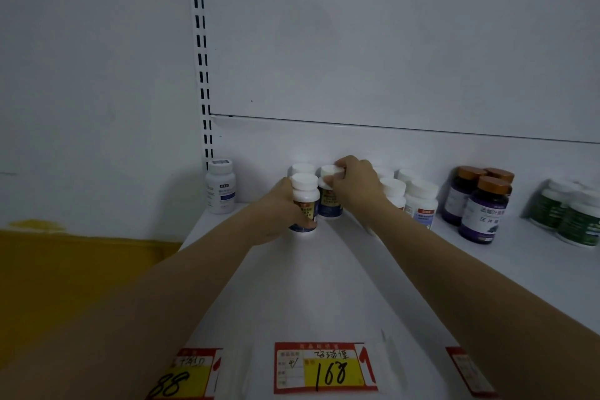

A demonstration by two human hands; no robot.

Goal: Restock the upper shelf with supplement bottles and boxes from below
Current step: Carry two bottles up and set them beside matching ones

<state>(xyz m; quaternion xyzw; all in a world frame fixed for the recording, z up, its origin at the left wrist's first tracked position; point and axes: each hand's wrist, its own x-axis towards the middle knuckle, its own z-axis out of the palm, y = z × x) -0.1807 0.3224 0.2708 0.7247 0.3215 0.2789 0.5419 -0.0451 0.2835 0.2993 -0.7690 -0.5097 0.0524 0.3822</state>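
Observation:
On the white upper shelf (324, 286), my left hand (276, 214) wraps around a white-capped bottle with a dark blue and orange label (304, 201), standing upright at the front of a small group. My right hand (355, 185) grips the cap of a second matching bottle (329, 201) just to the right of it, fingers closed over the lid. Another white cap (302, 168) shows behind these two. More white-capped bottles (418, 201) stand right of my right hand, partly hidden by my wrist.
A lone white bottle (220, 187) stands at the shelf's far left by the slotted upright (203, 75). Purple bottles with brown caps (480, 204) and green bottles (571, 217) stand to the right. Price tags (324, 367) line the shelf's front edge.

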